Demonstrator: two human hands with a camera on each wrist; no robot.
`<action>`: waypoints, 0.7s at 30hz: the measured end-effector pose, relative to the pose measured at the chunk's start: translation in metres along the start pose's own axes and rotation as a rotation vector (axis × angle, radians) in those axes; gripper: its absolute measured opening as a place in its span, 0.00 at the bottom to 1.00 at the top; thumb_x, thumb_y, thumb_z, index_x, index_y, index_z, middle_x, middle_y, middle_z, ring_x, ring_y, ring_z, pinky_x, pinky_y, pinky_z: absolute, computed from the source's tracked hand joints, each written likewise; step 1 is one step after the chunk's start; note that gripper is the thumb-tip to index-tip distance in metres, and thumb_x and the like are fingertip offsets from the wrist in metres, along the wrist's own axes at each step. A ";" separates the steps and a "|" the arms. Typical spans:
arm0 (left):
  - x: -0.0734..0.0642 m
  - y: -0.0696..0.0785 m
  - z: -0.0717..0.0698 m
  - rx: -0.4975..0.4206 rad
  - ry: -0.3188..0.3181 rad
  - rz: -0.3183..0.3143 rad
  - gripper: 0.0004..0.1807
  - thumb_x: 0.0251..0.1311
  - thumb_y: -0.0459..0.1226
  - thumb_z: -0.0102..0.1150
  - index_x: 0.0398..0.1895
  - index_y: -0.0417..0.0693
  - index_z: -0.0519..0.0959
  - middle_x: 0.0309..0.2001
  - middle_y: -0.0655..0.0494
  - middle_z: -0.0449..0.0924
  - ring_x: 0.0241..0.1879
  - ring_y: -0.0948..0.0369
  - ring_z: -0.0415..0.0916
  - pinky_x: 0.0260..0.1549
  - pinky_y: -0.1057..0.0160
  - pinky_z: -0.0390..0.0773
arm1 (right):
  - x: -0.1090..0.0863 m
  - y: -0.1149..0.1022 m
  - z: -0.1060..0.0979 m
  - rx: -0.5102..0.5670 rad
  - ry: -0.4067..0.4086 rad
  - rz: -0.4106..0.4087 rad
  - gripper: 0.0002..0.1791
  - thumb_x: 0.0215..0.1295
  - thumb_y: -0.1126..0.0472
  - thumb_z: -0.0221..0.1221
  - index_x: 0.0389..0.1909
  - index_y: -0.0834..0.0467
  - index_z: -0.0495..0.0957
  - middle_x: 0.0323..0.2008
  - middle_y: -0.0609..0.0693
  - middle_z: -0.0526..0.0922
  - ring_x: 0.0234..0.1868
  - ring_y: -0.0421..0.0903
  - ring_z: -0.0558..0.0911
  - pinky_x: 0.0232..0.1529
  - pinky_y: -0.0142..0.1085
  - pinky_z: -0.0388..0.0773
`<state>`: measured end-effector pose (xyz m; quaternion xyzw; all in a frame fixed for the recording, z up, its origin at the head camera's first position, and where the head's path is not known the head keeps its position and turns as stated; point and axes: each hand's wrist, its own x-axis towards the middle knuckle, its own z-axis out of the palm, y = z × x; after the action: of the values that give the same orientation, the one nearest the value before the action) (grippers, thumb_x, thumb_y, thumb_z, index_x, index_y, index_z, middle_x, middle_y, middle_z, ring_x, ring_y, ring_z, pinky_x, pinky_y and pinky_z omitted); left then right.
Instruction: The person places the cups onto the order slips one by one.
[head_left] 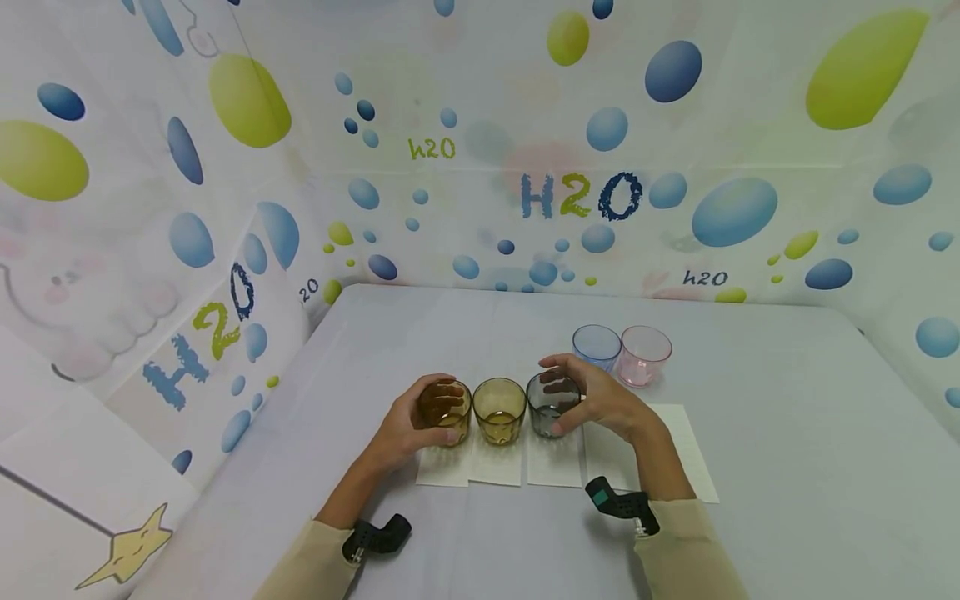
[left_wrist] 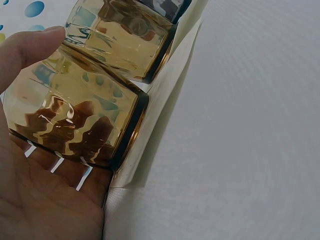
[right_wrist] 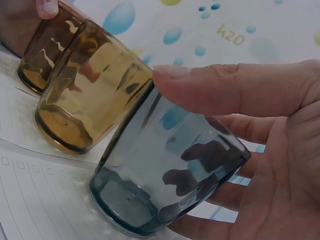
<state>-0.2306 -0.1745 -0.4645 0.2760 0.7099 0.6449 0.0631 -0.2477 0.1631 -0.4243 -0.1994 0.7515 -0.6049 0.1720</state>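
Yellow glass [head_left: 498,412] is seen upright on strips of pale paper [head_left: 497,467] and is flanked closely by two others: the brown glass [head_left: 452,415] just beside its left side and the grey glass [head_left: 546,408] just beside its right. Whether the rims actually touch cannot be told for certain.

To the left of the yellow glass, the brown glass is held by the left hand [head_left: 401,429]. The thumb is laid at the near side, while the other fingers are curved behind with small gaps between them, as is shown through the tinted wall. To the right of the yellow glass, the grey glass is held likewise by the right hand [head_left: 603,400]: the thumb is set at the near side, and the other fingers are spread around the far side. The yellow glass is gripped by neither hand.

Beyond the yellow glass and off to its right, the blue glass [head_left: 596,346] and the pink glass [head_left: 643,358] are placed side by side.

As far as can be judged, the row centred on the yellow glass is largely formed; its two outer glasses are not yet let go. The blue and pink glasses are not included in it, so that part appears undone.
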 end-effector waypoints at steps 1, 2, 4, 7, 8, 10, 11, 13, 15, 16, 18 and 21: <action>0.000 0.000 0.000 -0.003 -0.002 0.003 0.41 0.56 0.29 0.69 0.72 0.34 0.61 0.63 0.37 0.72 0.62 0.38 0.71 0.62 0.53 0.75 | -0.001 -0.001 0.000 -0.003 -0.001 0.003 0.54 0.39 0.69 0.77 0.72 0.57 0.64 0.67 0.60 0.72 0.69 0.61 0.70 0.65 0.57 0.71; 0.000 -0.001 0.000 -0.005 -0.003 0.005 0.41 0.57 0.29 0.69 0.72 0.34 0.61 0.63 0.37 0.72 0.62 0.38 0.72 0.62 0.53 0.74 | -0.002 -0.003 0.000 -0.009 0.000 0.007 0.54 0.39 0.69 0.77 0.73 0.54 0.64 0.68 0.59 0.71 0.69 0.60 0.70 0.65 0.57 0.71; 0.000 -0.001 0.000 -0.007 -0.003 0.006 0.41 0.57 0.29 0.69 0.72 0.34 0.61 0.63 0.37 0.72 0.62 0.38 0.71 0.62 0.53 0.74 | -0.003 -0.006 0.000 -0.014 -0.003 0.004 0.54 0.41 0.69 0.76 0.74 0.52 0.63 0.70 0.60 0.69 0.71 0.61 0.68 0.66 0.59 0.69; 0.000 -0.001 0.000 -0.003 0.001 0.001 0.41 0.56 0.30 0.69 0.72 0.34 0.61 0.63 0.38 0.72 0.62 0.39 0.72 0.61 0.54 0.75 | -0.005 -0.009 -0.001 -0.033 -0.002 -0.010 0.53 0.45 0.67 0.76 0.75 0.52 0.62 0.72 0.62 0.67 0.72 0.62 0.66 0.69 0.61 0.64; 0.000 -0.001 0.000 -0.002 0.002 -0.002 0.41 0.56 0.30 0.69 0.72 0.34 0.61 0.63 0.38 0.73 0.61 0.39 0.72 0.61 0.54 0.75 | -0.005 -0.010 -0.001 -0.043 -0.001 -0.018 0.53 0.45 0.66 0.76 0.75 0.52 0.62 0.72 0.62 0.66 0.72 0.62 0.66 0.70 0.62 0.63; 0.000 -0.002 0.000 -0.007 0.001 -0.002 0.41 0.56 0.30 0.69 0.73 0.34 0.60 0.63 0.38 0.72 0.61 0.39 0.72 0.61 0.54 0.75 | -0.005 -0.012 -0.002 -0.061 0.004 -0.033 0.51 0.47 0.64 0.75 0.75 0.53 0.63 0.72 0.63 0.67 0.73 0.62 0.66 0.70 0.62 0.62; 0.000 -0.002 -0.001 -0.011 0.000 0.000 0.41 0.56 0.29 0.69 0.73 0.33 0.60 0.63 0.38 0.72 0.62 0.39 0.72 0.61 0.54 0.75 | -0.006 -0.013 -0.002 -0.071 0.008 -0.040 0.51 0.47 0.63 0.75 0.75 0.53 0.63 0.71 0.62 0.68 0.73 0.62 0.66 0.69 0.62 0.62; 0.000 -0.002 -0.001 -0.020 -0.004 0.003 0.42 0.56 0.29 0.69 0.73 0.32 0.59 0.63 0.37 0.72 0.62 0.40 0.72 0.62 0.53 0.75 | -0.007 -0.015 -0.002 -0.079 0.016 -0.045 0.50 0.48 0.62 0.75 0.74 0.52 0.64 0.71 0.60 0.69 0.73 0.61 0.66 0.69 0.62 0.63; 0.001 -0.002 0.000 -0.030 -0.008 0.007 0.42 0.56 0.28 0.69 0.73 0.31 0.59 0.63 0.36 0.72 0.62 0.40 0.72 0.63 0.52 0.74 | -0.007 -0.016 -0.003 -0.079 0.020 -0.048 0.50 0.48 0.62 0.75 0.74 0.52 0.65 0.71 0.57 0.69 0.73 0.61 0.66 0.69 0.61 0.64; 0.001 -0.002 0.000 -0.031 -0.008 0.007 0.42 0.56 0.28 0.69 0.73 0.31 0.59 0.63 0.36 0.72 0.62 0.40 0.72 0.63 0.52 0.74 | -0.007 -0.017 -0.003 -0.082 0.020 -0.050 0.49 0.48 0.61 0.75 0.74 0.51 0.65 0.71 0.56 0.70 0.73 0.60 0.66 0.69 0.61 0.64; 0.000 -0.001 0.000 -0.027 -0.006 0.004 0.42 0.56 0.29 0.69 0.73 0.32 0.59 0.63 0.37 0.72 0.62 0.40 0.72 0.62 0.52 0.74 | -0.007 -0.018 -0.003 -0.081 0.024 -0.051 0.49 0.48 0.61 0.76 0.74 0.50 0.65 0.71 0.54 0.70 0.73 0.59 0.66 0.68 0.61 0.65; 0.000 0.000 0.000 -0.017 0.000 -0.002 0.42 0.56 0.29 0.69 0.73 0.33 0.60 0.63 0.37 0.72 0.62 0.40 0.72 0.62 0.53 0.75 | -0.007 -0.019 -0.003 -0.089 0.030 -0.068 0.49 0.48 0.59 0.77 0.73 0.50 0.66 0.71 0.53 0.69 0.73 0.60 0.65 0.68 0.60 0.66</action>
<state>-0.2307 -0.1743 -0.4649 0.2747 0.7048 0.6507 0.0662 -0.2416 0.1656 -0.4048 -0.2229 0.7729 -0.5794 0.1311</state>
